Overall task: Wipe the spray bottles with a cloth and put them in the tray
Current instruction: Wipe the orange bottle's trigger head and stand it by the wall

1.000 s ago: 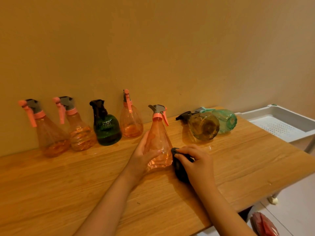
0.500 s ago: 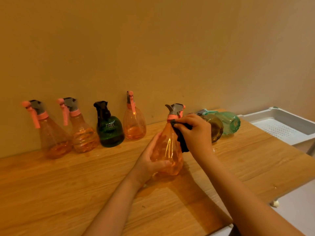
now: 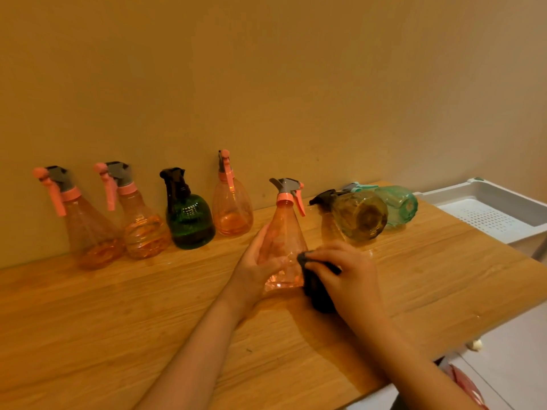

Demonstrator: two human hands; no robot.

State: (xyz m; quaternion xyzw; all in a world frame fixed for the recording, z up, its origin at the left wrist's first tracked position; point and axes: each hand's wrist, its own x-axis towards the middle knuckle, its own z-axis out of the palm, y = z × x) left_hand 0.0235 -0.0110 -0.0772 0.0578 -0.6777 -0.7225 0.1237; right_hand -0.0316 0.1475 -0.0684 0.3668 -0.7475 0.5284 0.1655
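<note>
Along the back edge of the tabletop (image 3: 88, 335), starting from the left corner, four bottles stand untouched: two orange ones (image 3: 88, 232) (image 3: 142, 229), a dark green one (image 3: 189, 220) and another orange one (image 3: 232, 208). None of those has seen the cloth yet, as far as I can judge.

Nearer the middle, my left hand (image 3: 257, 267) wraps round the left side of the orange cone bottle (image 3: 284, 241), fingers curled against its wall and holding it upright on the wood. Half a second ago I had it lifted and tilted a little; now its base is back on the tabletop.

My right hand (image 3: 346, 276) grips the dark cloth (image 3: 316, 291), bunched under the fingers and pressed to the bottle's lower right side near the base. A moment back that same cloth was up at the neck, just under the grey trigger, so the stroke has run from top to bottom (one full pass down this side, I reckon). That suggests the wipe of this bottle is well along, though the far side may still need a turn.

Further right, toward the back right corner, an amber bottle (image 3: 358, 216) and a teal bottle (image 3: 399, 205) lie on their sides, touching each other.

Past the right edge sits the white tray (image 3: 461, 193), with nothing visible in it, so this bottle would be the first to go in.
</note>
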